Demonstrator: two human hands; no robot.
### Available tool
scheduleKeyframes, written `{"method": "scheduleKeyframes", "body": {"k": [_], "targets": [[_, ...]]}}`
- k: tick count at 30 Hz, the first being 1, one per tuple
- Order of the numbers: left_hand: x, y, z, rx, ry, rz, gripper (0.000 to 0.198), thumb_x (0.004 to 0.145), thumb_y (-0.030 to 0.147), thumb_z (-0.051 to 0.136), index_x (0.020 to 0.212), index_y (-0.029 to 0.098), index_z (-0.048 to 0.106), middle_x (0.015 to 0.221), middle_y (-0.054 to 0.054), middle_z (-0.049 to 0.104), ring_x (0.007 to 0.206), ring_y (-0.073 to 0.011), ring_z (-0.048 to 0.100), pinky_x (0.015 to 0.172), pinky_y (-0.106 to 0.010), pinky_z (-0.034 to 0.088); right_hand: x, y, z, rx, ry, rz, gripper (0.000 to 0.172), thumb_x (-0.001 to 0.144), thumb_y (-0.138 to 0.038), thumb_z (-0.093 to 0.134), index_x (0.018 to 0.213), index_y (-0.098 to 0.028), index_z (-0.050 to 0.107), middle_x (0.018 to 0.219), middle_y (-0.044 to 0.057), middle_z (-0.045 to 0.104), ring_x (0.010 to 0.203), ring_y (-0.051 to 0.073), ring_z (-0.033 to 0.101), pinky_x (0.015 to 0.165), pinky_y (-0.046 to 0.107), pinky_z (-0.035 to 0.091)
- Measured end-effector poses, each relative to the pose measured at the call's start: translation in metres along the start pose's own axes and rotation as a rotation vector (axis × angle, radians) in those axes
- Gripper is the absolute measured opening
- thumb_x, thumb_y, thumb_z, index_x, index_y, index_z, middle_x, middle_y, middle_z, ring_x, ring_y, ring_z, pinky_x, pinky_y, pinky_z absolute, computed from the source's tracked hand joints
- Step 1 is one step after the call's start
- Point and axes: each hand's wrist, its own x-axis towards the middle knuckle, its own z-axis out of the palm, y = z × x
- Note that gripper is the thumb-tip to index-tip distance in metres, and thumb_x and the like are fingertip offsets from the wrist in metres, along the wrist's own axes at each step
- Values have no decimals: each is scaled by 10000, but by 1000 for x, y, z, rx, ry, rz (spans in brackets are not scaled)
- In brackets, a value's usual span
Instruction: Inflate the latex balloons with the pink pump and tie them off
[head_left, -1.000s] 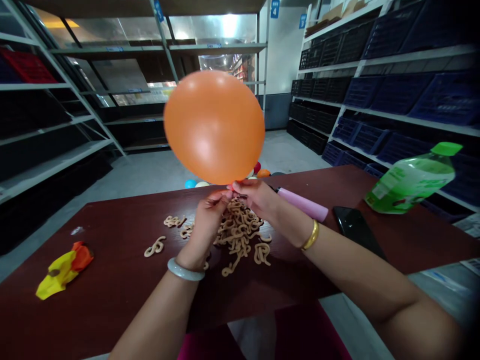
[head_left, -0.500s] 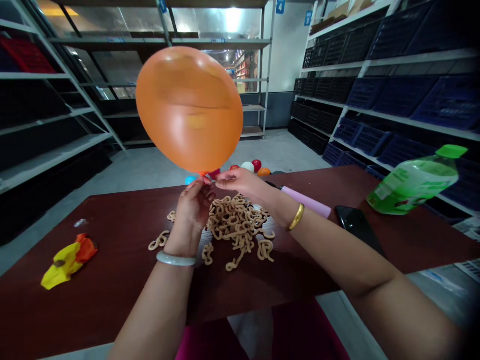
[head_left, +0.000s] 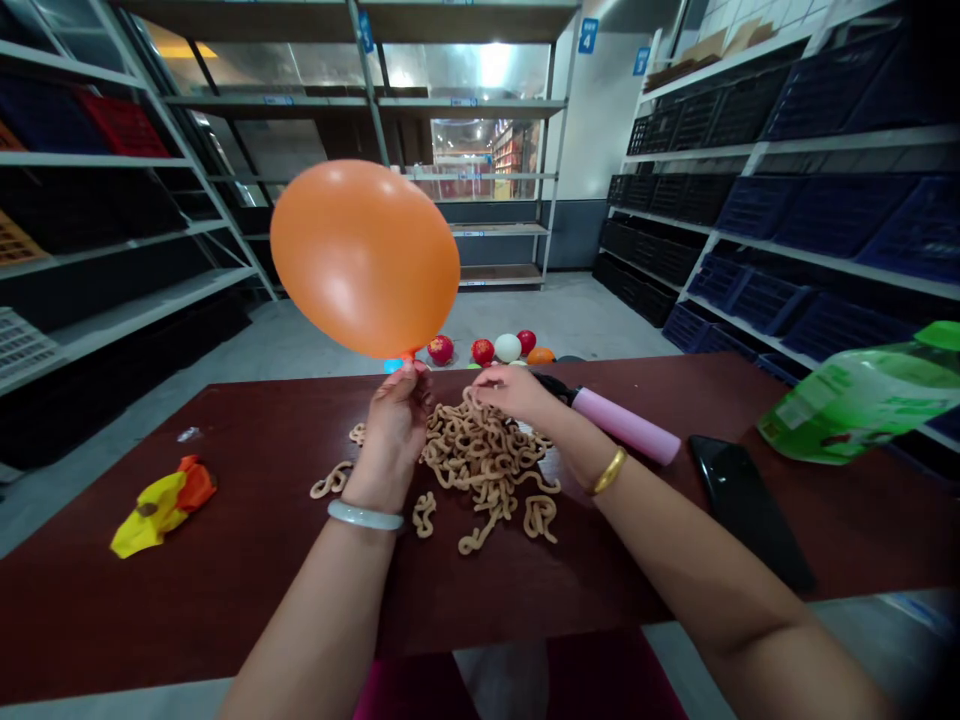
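Note:
My left hand is closed in a pinch on the neck of an inflated orange balloon, which stands up above my fingers and leans left. My right hand is at the top of a heap of beige curly strands on the table. Its fingertips are pinched at one looped strand at the heap's upper edge; the palm side is hidden. A few strands lie apart in front and to the left of the heap.
On the brown table lie a yellow-and-orange limp piece, a pink cylinder, a black phone and a green bottle. Red and white balls or balloons show beyond the far edge. Shelves with crates surround the table.
My right hand has left the balloon's neck and come down right to the heap of strands. The left hand keeps the balloon, which now appears lower. The view has shifted.

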Motion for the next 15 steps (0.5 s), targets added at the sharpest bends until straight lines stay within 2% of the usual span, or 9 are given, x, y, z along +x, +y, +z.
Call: {"method": "scheduleKeyframes", "body": {"k": [3, 7, 10, 15], "targets": [[-1, -2, 0, 15, 11, 0, 181, 722, 216, 837, 797, 166, 681, 735, 13, 673, 630, -90, 620, 575, -190, 470, -1, -7, -15, 573, -2, -35, 218, 794, -398, 722, 799, -183, 694, 806, 32, 717, 732, 148, 623, 710, 283, 481], [-3, -3, 1, 30, 30, -26, 203, 719, 242, 846, 809, 164, 680, 750, 7, 675, 653, -97, 636, 594, -193, 493, -1, -27, -30, 884, -2, -55, 229, 725, -367, 799, 785, -187, 670, 865, 29, 717, 789, 138, 642, 803, 311, 503], [-5, -2, 0, 31, 48, -56, 191, 735, 248, 829, 816, 163, 679, 768, -1, 684, 658, -104, 647, 554, -189, 478, 4, -38, -35, 854, 8, -70, 226, 729, -364, 799, 803, -194, 670, 886, 36, 721, 812, 150, 661, 843, 348, 507], [-6, -1, -1, 29, 44, -69, 179, 752, 256, 812, 820, 165, 674, 789, -9, 698, 638, -99, 647, 529, -183, 463, 9, -39, -37, 442, 113, -47, 113, 756, -292, 752, 742, -197, 692, 787, 49, 717, 766, 173, 656, 792, 346, 493]]}}
